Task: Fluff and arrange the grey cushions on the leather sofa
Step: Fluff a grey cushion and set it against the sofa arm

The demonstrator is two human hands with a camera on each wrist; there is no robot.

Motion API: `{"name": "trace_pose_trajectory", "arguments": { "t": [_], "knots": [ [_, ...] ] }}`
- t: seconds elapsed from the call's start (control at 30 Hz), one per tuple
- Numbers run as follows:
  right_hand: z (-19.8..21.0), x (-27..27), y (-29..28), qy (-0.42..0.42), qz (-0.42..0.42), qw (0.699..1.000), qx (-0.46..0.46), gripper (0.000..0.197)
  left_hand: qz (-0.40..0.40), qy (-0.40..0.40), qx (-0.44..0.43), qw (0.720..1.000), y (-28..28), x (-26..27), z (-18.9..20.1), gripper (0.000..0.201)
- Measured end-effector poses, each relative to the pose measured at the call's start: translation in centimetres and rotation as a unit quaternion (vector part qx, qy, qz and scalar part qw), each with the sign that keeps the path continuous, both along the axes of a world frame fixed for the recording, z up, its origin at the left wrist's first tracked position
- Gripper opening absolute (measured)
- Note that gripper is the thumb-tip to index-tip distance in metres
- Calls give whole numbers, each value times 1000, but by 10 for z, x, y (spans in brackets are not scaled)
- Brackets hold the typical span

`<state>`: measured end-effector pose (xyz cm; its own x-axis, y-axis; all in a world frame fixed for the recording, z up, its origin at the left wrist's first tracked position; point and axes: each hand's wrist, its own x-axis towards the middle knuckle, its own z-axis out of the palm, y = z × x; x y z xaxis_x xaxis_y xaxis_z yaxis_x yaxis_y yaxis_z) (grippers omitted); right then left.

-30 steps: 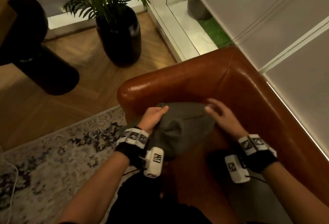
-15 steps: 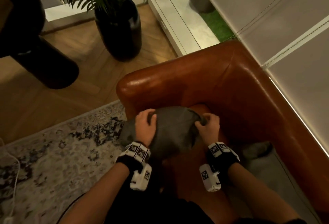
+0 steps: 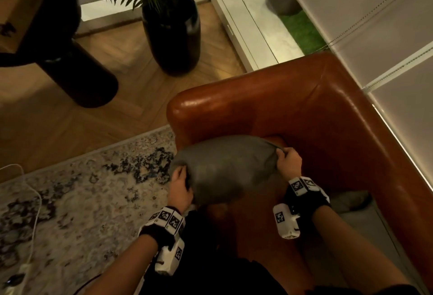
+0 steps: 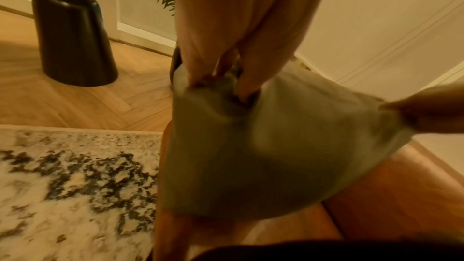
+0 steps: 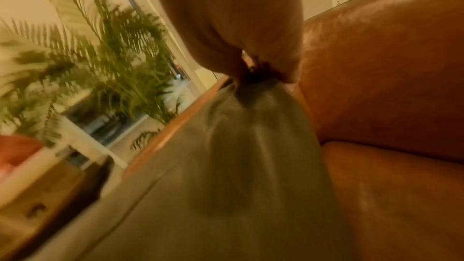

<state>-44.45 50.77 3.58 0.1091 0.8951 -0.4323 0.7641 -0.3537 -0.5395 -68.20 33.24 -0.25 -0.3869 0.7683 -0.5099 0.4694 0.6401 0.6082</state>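
A plump grey cushion [image 3: 229, 168] hangs just above the seat at the corner of the brown leather sofa [image 3: 328, 116]. My left hand [image 3: 179, 185] grips its left corner, fingers dug into the fabric [image 4: 220, 84]. My right hand [image 3: 287, 161] pinches the right corner into a bunch [image 5: 256, 78]. The cushion [image 4: 263, 146] is stretched between both hands. A second grey cushion [image 3: 351, 198] lies on the seat to the right, partly hidden by my right arm.
A patterned rug [image 3: 77, 201] covers the wooden floor left of the sofa. A tall black planter [image 3: 172, 34] with a palm stands behind the armrest, and a black pedestal [image 3: 77, 70] further left. A white cable [image 3: 35, 212] crosses the rug. Window blinds [image 3: 386, 32] run behind the sofa back.
Both hands moved from the cushion's top to its two corners and took hold there. The cushion has been pulled wide between them and shifted slightly toward me.
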Motion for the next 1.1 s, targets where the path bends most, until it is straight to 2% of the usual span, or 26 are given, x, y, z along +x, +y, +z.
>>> {"name": "trace_pose_trajectory", "arguments": {
  "t": [0.07,0.13,0.23,0.3,0.33,0.4,0.47,0.53,0.57,0.63,0.67,0.73,0.83,0.9,0.93,0.97,1.0,1.03,1.07,1.1],
  "knots": [
    [5,3,8,39,22,999,5,29,75,27,40,996,3,-6,0,56],
    [12,6,16,67,8,998,3,44,132,92,56,985,7,-13,0,41],
    [5,23,26,76,-83,994,-13,44,76,151,39,985,18,-18,-1,24],
    [-7,42,30,79,-132,988,-15,37,41,100,118,987,25,-15,-2,16],
    [-11,52,33,77,-146,986,-12,35,61,68,174,980,28,-13,1,14],
    [-9,66,36,74,-185,980,-10,34,160,9,250,955,33,-12,7,12],
    [-5,76,37,93,-222,971,-4,33,231,-105,254,933,36,-13,8,10],
    [-6,81,33,85,-224,971,-2,38,265,-231,202,914,39,-12,6,13],
    [-12,84,30,72,-213,974,-4,42,269,-240,167,918,40,-12,8,22],
    [-20,85,22,60,-170,984,-10,46,248,-175,108,947,48,-13,14,46],
    [-21,80,16,58,-150,987,-13,46,217,-121,85,965,52,-16,15,50],
    [-9,72,3,67,-136,988,-12,40,113,-39,28,992,62,-22,12,49],
    [-1,74,-12,94,-94,990,-36,42,-38,12,-54,998,71,-20,11,43],
    [0,85,-15,70,-49,995,-53,46,-54,25,-33,998,73,-19,5,36],
    [3,91,-13,60,-44,995,-62,44,-21,3,-11,1000,73,-19,5,33],
    [7,97,-10,87,-69,990,-84,41,38,-63,5,997,74,-20,7,32],
    [12,103,-7,139,-105,979,-107,37,114,-171,22,978,75,-20,10,36],
    [18,108,-4,206,-144,957,-142,31,186,-309,30,932,76,-19,18,40],
    [24,113,-1,267,-176,932,-168,26,238,-430,36,870,76,-17,23,42],
    [29,116,3,315,-199,909,-185,22,268,-506,36,819,77,-15,34,45]
  ]
}}
